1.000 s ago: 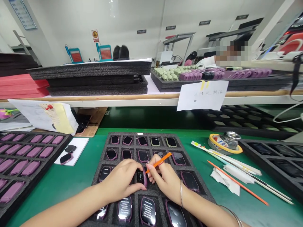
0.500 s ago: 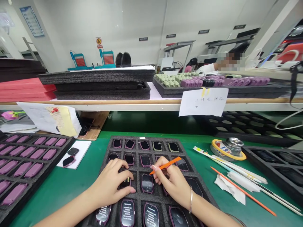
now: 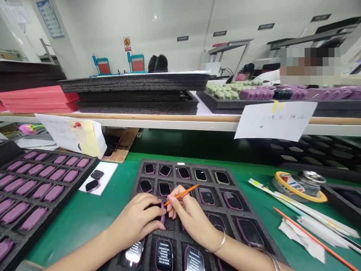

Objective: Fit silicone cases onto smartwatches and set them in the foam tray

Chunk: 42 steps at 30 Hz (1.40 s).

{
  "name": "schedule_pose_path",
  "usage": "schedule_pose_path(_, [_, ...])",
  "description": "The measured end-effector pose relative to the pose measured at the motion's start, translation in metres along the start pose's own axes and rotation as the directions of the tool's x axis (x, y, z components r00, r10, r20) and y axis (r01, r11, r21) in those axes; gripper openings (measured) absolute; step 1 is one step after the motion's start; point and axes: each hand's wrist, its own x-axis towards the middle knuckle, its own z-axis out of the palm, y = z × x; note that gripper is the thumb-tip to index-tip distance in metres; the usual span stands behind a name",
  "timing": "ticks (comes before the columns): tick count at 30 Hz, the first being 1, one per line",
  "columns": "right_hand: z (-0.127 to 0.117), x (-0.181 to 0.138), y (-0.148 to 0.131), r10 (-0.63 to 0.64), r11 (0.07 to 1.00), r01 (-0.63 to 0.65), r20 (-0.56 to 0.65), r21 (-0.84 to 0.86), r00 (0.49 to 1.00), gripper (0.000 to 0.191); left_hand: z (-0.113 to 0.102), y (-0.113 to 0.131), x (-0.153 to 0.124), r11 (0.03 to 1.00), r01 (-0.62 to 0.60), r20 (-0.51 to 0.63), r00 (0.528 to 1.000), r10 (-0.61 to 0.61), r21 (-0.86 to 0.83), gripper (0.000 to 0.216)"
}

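My right hand (image 3: 194, 222) pinches a thin orange stick (image 3: 183, 195), its lower tip close to a purple smartwatch (image 3: 163, 219). My left hand (image 3: 141, 214) has its fingers curled round that watch, covering most of it. Both hands are over a black foam tray (image 3: 176, 241) with square compartments. In the tray lie several smartwatches with purple frames and a few with green ones. In the front row, one watch (image 3: 164, 255) shows lines of white text on its lit screen. Dark screens show on the watches at the back, such as a green-framed one (image 3: 200, 175).
A foam tray of purple watch cases (image 3: 36, 190) lies left, beside a white pad (image 3: 108, 177) with two small watches. On the right are a tape roll (image 3: 299, 188), a toothbrush (image 3: 262, 186) and another orange stick (image 3: 310, 235). A shelf (image 3: 169, 122) crosses behind; a person sits beyond.
The view has shifted, so the scene sits differently in it. My right hand has brought the orange stick left, down to the watch at my left hand's fingertips.
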Motion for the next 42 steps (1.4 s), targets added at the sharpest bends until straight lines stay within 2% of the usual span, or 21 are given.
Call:
schedule_pose_path(7, [-0.002,-0.005,0.005,-0.022,0.997,0.023,0.014,-0.074,1.0,0.042,-0.001,0.002,-0.002,0.963,0.209,0.084,0.977,-0.197,-0.171,0.042])
schedule_pose_path(11, [-0.001,-0.005,0.005,-0.032,0.993,0.033,0.009,-0.115,0.999,0.043,0.0,0.002,-0.002,0.952,0.235,0.087,0.971,-0.221,-0.196,0.044])
schedule_pose_path(17, [-0.001,-0.004,0.005,-0.043,0.989,0.045,0.019,-0.143,0.999,0.045,-0.008,0.002,-0.005,0.955,0.296,-0.002,0.955,-0.296,0.023,0.04])
schedule_pose_path(21, [0.0,-0.005,0.006,-0.043,0.989,0.045,0.017,-0.144,0.999,0.044,-0.023,0.002,-0.012,0.968,0.242,0.072,0.967,-0.246,0.063,0.023])
schedule_pose_path(24, [-0.001,-0.005,0.006,-0.048,0.987,0.05,0.014,-0.151,0.999,0.046,-0.034,0.001,-0.022,0.966,0.254,0.108,0.96,-0.258,0.049,0.018])
schedule_pose_path(31, [-0.001,0.004,-0.006,-0.038,0.99,0.041,0.028,-0.137,0.999,0.042,-0.034,-0.012,-0.042,0.957,0.28,0.04,0.96,-0.278,-0.071,0.02])
schedule_pose_path(33, [0.007,0.011,-0.009,-0.034,0.994,0.036,0.026,-0.101,0.999,0.04,-0.034,-0.013,-0.041,0.964,0.258,0.042,0.966,-0.256,-0.065,0.024])
schedule_pose_path(36, [0.025,0.022,-0.007,-0.016,1.0,0.017,0.04,-0.015,0.999,0.041,-0.037,-0.012,-0.034,0.977,0.211,0.114,0.971,-0.212,0.018,0.032])
schedule_pose_path(39, [0.037,0.03,-0.001,0.013,0.997,-0.016,0.04,0.075,0.999,0.048,-0.042,-0.01,-0.026,0.981,0.179,0.176,0.966,-0.19,0.077,0.027])
schedule_pose_path(42, [0.039,0.032,0.004,0.035,0.991,-0.04,0.041,0.128,0.999,0.05,-0.046,-0.013,-0.022,0.984,0.161,0.195,0.966,-0.172,0.07,0.026])
